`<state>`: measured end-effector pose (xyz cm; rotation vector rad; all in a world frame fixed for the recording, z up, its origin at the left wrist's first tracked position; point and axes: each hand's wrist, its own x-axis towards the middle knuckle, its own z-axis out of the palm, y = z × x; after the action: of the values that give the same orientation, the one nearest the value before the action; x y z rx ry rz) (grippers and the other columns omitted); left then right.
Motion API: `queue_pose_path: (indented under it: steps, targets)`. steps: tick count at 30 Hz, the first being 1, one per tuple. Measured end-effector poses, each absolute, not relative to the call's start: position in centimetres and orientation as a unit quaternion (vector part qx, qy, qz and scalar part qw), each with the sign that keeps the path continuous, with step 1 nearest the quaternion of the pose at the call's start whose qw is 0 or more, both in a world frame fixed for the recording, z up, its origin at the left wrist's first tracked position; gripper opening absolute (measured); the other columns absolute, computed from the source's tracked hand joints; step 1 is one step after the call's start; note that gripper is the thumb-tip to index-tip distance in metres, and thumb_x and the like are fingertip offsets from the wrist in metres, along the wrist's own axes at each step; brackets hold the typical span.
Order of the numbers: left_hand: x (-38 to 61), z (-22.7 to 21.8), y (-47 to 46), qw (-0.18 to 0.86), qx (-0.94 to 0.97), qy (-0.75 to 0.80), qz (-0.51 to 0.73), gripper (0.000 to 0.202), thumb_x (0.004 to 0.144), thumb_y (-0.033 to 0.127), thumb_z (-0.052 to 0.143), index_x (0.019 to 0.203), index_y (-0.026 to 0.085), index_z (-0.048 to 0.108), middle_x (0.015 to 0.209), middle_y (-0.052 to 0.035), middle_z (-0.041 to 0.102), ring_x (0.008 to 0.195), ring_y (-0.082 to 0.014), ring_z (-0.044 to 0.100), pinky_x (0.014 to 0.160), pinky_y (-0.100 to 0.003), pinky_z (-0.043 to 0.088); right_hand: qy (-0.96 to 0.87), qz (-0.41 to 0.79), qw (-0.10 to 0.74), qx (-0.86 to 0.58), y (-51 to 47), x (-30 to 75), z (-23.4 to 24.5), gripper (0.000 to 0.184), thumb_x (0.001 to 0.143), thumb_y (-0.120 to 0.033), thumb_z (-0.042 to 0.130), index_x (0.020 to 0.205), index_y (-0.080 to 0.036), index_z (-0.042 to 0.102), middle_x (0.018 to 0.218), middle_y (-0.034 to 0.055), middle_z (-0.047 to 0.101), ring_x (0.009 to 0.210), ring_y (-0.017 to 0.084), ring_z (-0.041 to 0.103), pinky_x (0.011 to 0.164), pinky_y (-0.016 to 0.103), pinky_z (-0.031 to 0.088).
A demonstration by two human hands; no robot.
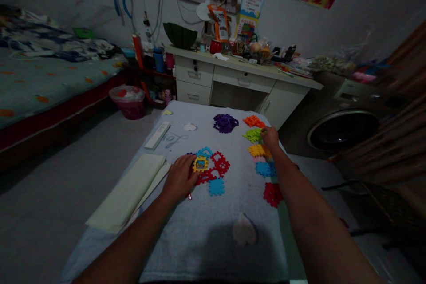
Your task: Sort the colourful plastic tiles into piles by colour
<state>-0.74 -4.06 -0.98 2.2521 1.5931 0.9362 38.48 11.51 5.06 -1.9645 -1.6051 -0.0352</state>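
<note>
A yellow notched frame (200, 170) sits by red pieces (223, 166); lime-green pieces (252, 135) lie heaped.

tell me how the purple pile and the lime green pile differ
The purple pile looks larger than the lime green pile. The purple pile sits apart, while the lime green one lies between the orange pile and yellow pile. The right hand is at the lime green pile; neither hand is at the purple one. Both rest on the cloth.

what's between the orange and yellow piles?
The green pile, with the right hand at its right end; the head view shows it.
</note>
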Motion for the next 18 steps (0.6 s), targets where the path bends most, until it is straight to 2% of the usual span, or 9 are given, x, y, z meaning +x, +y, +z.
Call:
queue_pose_path:
  steps: [4,8,11,15,18]
  targets:
    - [-0.8,-0.7,-4.2,0.116,0.77,0.538,0.322,0.047,0.083,0.029,0.056,0.129,0.02,0.052,0.131,-0.0115,0.059,0.123,-0.0305,0.052,0.105,-0.05,0.041,-0.612,-0.003,0.289,-0.736,11.1,38.1,5.2,0.011,0.066,-0.008,0.058,0.064,-0.018,0.061,0.079,0.0093,0.066,0.092,0.025,0.062,0.09,0.04,0.045]
    - [-0.8,-0.6,-4.2,0.124,0.764,0.544,0.325,0.048,0.083,0.029,0.056,0.13,0.018,0.051,0.131,-0.0127,0.058,0.122,-0.0304,0.053,0.104,-0.051,0.042,-0.624,-0.019,0.326,-0.71,10.1,37.0,5.6,0.013,0.071,-0.01,0.056,0.077,-0.018,0.065,0.091,0.0097,0.069,0.1,0.025,0.061,0.097,0.044,0.042]
    - [-0.8,-0.8,-4.1,0.125,0.761,0.546,0.329,0.052,0.081,0.029,0.059,0.131,0.018,0.049,0.132,-0.013,0.057,0.122,-0.0302,0.052,0.105,-0.049,0.042,-0.667,0.001,0.33,-0.668,8.7,35.0,5.8,0.016,0.075,-0.013,0.057,0.087,-0.017,0.068,0.101,0.0103,0.069,0.102,0.025,0.06,0.099,0.044,0.042]
    - [-0.8,-0.9,-4.2,0.118,0.765,0.541,0.329,0.049,0.08,0.029,0.059,0.128,0.018,0.052,0.131,-0.0126,0.057,0.123,-0.03,0.051,0.106,-0.049,0.041,-0.748,0.124,0.252,-0.602,5.6,30.6,5.6,0.018,0.081,-0.018,0.06,0.095,-0.017,0.07,0.1,0.0083,0.071,0.092,0.021,0.062,0.089,0.035,0.046]
    - [-0.8,-0.8,-4.2,0.111,0.769,0.538,0.327,0.044,0.081,0.028,0.058,0.124,0.019,0.055,0.129,-0.0118,0.059,0.122,-0.0294,0.051,0.106,-0.048,0.041,-0.79,0.19,0.182,-0.555,2.9,27.1,5.1,0.021,0.083,-0.021,0.062,0.102,-0.017,0.07,0.106,0.0091,0.07,0.095,0.019,0.062,0.088,0.031,0.045]
